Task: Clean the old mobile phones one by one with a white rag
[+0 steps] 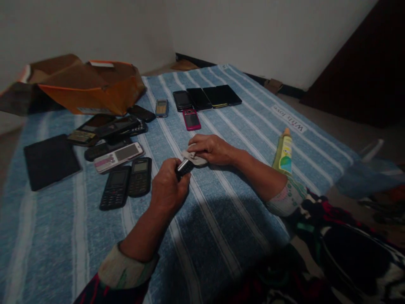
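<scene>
My left hand (169,183) is closed around a dark keypad mobile phone (185,168) with a shiny silver edge, held above the striped cloth. At the phone's far end, my right hand (211,148) grips a pale cloth (199,159) and presses it against the phone. Part of the phone is hidden by the cloth and fingers. Left of my left hand lie two black keypad phones (139,176), side by side. A pink phone (191,120) lies just beyond my right hand.
A blue striped tablecloth (221,215) covers the table. Several phones (118,157) lie heaped before an open orange box (95,95), beside a black flat square (52,161). Dark devices (222,96) line the back. A yellow-green bottle (284,154) lies on the right.
</scene>
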Motion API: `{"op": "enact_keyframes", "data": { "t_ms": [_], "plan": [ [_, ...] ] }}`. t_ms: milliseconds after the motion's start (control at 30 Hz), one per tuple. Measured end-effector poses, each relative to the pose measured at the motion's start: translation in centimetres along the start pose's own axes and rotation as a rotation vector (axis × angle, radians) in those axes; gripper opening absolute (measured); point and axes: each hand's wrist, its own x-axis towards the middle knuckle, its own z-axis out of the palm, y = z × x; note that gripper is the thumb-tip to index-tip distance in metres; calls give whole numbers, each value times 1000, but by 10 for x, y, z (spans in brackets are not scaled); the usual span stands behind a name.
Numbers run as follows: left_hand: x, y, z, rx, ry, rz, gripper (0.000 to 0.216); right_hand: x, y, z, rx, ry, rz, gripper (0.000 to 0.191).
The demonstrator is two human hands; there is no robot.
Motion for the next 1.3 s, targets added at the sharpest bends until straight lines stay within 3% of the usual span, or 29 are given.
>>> {"op": "enact_keyframes", "data": {
  "t_ms": [200,400,667,967,1300],
  "plan": [
    [2,2,5,-5,86,-22,18,3,-19,7,-7,-42,-36,19],
    [6,3,9,-31,107,-21,18,4,-16,-4,-39,-123,-9,21],
    [5,4,9,-36,123,-42,15,1,-34,7,-126,-94,67,19],
    [7,5,6,-80,117,-44,29,-9,-7,-15,-149,-108,144,19],
    [2,-4,8,-68,145,0,44,1,-40,23,-139,-14,50,15]
  ]
}}
